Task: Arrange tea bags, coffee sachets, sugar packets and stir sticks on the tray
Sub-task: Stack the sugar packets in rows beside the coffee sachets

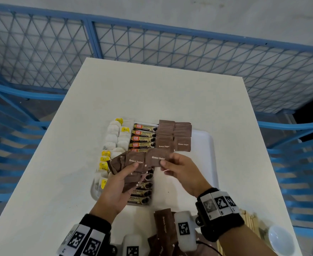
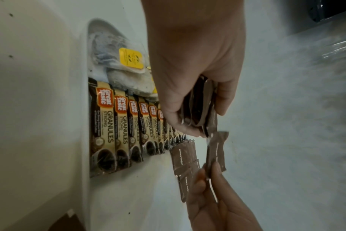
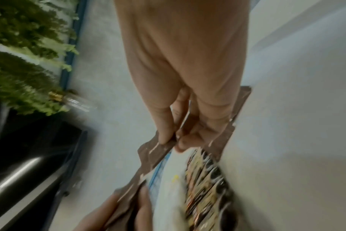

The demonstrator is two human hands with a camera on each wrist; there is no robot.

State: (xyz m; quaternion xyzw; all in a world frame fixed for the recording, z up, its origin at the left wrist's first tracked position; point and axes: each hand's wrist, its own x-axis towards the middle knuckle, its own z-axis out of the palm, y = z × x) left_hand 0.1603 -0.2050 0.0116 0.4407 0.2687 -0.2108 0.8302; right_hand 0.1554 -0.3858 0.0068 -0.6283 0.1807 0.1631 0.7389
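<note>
A white tray (image 1: 206, 143) on the white table holds rows of tea bags (image 1: 115, 137) with yellow tags at its left, coffee sachets (image 1: 142, 135) in the middle and brown sugar packets (image 1: 174, 134) at the far right. My left hand (image 1: 121, 179) grips a fanned stack of brown sugar packets (image 1: 131, 163) above the tray's near part. My right hand (image 1: 176, 168) pinches one brown sugar packet (image 1: 156, 158) at the stack's right edge. The left wrist view shows the stack (image 2: 199, 106) in my left hand and the single packet (image 2: 216, 151) pinched by the right fingers (image 2: 215, 170).
More loose sugar packets (image 1: 164, 226) lie on the table near me, below the tray. Wooden stir sticks (image 1: 251, 220) and a small white bowl (image 1: 281, 239) sit at the near right. A blue mesh fence (image 1: 152, 45) stands beyond the table's far edge.
</note>
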